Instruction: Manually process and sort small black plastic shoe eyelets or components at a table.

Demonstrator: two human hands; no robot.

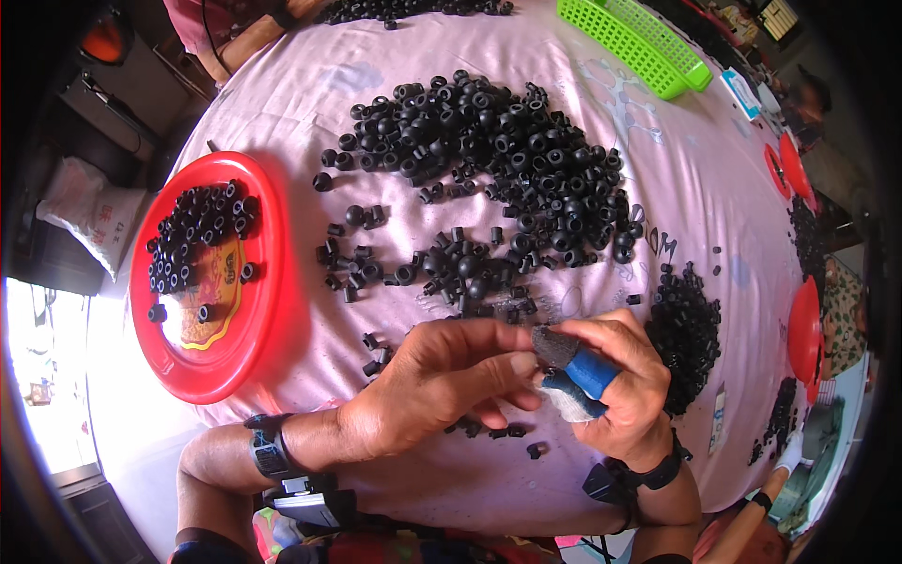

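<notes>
My left hand [446, 381] and my right hand [628, 381] meet over the near middle of the cloth-covered table. The thumb and index finger of the left one pinch together right at the right fingertips. Blue, grey and white finger covers [592, 373] wrap fingers of my right hand, which are curled and pressed together. Whatever sits between the fingertips is hidden or too small to name. Just beyond my hands lies a loose cluster of small black ring-like parts [467, 266]. A larger mound of black rounded, hollow parts [507, 141] spreads behind it.
To the left, a red plate [263, 310] carries several black hollow parts. A pile of smaller black pieces [686, 334] lies to the right. A green perforated basket [648, 52] stands at the far right. Another person's arm [254, 42] reaches in at the far left; a gloved hand [791, 451] shows at right.
</notes>
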